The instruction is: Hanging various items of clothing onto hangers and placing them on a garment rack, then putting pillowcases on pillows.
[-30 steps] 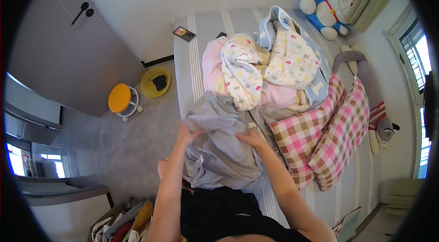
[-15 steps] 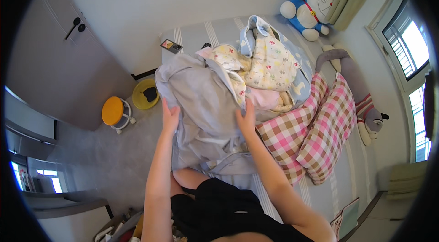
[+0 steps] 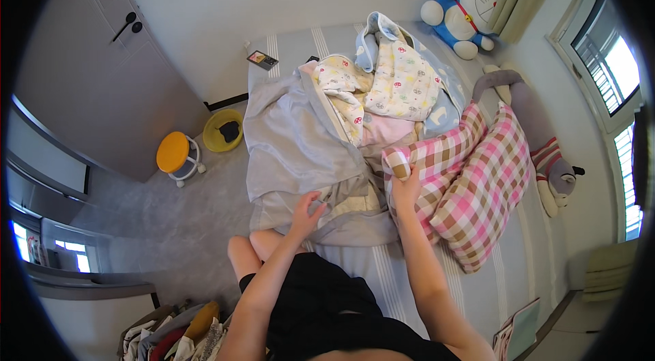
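On the bed, my right hand (image 3: 406,192) grips the near left edge of a pink, brown and white checked pillow (image 3: 437,170). A second checked pillow (image 3: 488,187) leans beside it on the right. My left hand (image 3: 308,214) hovers over the near edge of a spread grey cloth (image 3: 293,132), its fingers apart and nothing in them. The cloth lies flattened with a creased near end. Past it are a cream printed baby quilt (image 3: 402,81) with a light blue edge, another cream printed piece (image 3: 341,81) and a pink cloth (image 3: 385,129).
A remote-like device (image 3: 262,59) lies at the bed's far left. Plush toys, one blue and white (image 3: 464,17) and one long grey (image 3: 522,109), line the right side. On the floor stand a yellow stool (image 3: 174,152) and a yellow basin (image 3: 224,130); clothes (image 3: 181,337) hang lower left.
My hands have let go of the grey cloth, which now lies flatter. My right hand has moved right onto the pillow, lifting its edge; my left has come in toward the middle.
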`<state>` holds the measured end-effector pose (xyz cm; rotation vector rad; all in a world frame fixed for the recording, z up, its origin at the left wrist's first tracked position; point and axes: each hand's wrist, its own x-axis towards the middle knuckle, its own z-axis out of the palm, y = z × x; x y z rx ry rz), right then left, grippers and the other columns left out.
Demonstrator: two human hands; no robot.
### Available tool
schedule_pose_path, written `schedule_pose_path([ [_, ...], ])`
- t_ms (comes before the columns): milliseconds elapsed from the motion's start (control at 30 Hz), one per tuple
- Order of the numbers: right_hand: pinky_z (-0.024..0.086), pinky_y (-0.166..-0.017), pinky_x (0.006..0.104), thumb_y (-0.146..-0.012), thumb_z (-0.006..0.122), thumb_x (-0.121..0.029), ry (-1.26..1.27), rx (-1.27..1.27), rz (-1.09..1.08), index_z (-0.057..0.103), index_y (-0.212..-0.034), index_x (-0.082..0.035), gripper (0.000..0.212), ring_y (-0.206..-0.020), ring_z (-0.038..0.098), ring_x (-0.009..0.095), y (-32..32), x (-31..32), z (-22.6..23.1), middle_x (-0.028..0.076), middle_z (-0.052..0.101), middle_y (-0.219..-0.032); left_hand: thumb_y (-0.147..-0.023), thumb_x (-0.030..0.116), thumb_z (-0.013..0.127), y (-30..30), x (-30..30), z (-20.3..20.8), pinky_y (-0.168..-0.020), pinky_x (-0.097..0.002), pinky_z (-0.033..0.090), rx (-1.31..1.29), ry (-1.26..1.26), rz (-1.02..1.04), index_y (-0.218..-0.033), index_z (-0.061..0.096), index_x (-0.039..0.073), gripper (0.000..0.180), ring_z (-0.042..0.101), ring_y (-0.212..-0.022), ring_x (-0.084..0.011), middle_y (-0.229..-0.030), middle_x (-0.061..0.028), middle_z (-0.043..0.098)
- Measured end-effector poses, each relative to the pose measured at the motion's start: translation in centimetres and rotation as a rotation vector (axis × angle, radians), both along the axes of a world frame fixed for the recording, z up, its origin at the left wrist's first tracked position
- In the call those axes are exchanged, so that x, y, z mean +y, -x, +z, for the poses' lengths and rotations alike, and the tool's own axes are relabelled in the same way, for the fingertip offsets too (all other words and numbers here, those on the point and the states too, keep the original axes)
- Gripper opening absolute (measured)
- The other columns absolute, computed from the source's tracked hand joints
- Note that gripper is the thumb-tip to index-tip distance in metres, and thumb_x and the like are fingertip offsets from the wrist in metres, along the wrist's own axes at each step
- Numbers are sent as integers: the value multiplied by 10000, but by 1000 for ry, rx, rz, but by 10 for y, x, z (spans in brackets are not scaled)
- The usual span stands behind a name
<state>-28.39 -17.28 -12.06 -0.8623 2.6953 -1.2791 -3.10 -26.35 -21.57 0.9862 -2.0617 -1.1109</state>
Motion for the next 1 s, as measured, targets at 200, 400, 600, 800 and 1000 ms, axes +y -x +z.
schedule_pose_path([
  [200, 432, -647, 280, -700, 698, -44, 682, -643, -67, 471, -1051, -4, 420, -713, 516, 148, -32, -32, 69, 71, 554, -855, -768, 185, 725, 74, 49, 72, -922, -368, 433, 235, -329, -480, -1395, 209, 57, 821, 512, -1101, -231, -1177, -118, 536],
  [400, 472, -708, 278, -791, 623, -16, 645, -956, 344, 526, -1004, -33, 235, -765, 557, 161, -71, -51, 32, 53, 561, -909, -747, -52, 562, 89, 22, 38, -622, -296, 520, 356, -839, -137, -1132, 476, 12, 399, 630, -785, -191, -912, -94, 624],
  [600, 435, -818, 358, -809, 480, 22, 607, 214, 146, 557, -975, 16, 183, -914, 541, 302, -46, 9, 37, 158, 557, -989, -796, 35, 494, 11, -66, 116, -494, -222, 378, 538, -393, 156, -667, 500, 82, 138, 423, -525, -75, -601, 3, 474],
  [800, 397, -878, 410, -805, 450, 19, 443, 73, 95, 553, -1002, -2, 223, -951, 527, 319, -9, 18, -22, 166, 543, -1047, -840, 177, 612, 42, -7, 41, -647, -264, 494, 156, -742, -21, -1177, 464, -24, 419, 588, -760, -137, -913, -85, 608],
  [1000, 300, -977, 519, -843, 472, -113, 25, 421, 28, 534, -1122, -19, 301, -1117, 442, 373, -22, 49, -45, 203, 502, -1188, -683, 188, 690, 131, 67, -16, -890, -380, 445, -1, -376, -244, -1128, 507, -33, 530, 551, -1044, -360, -1170, -226, 537],
])
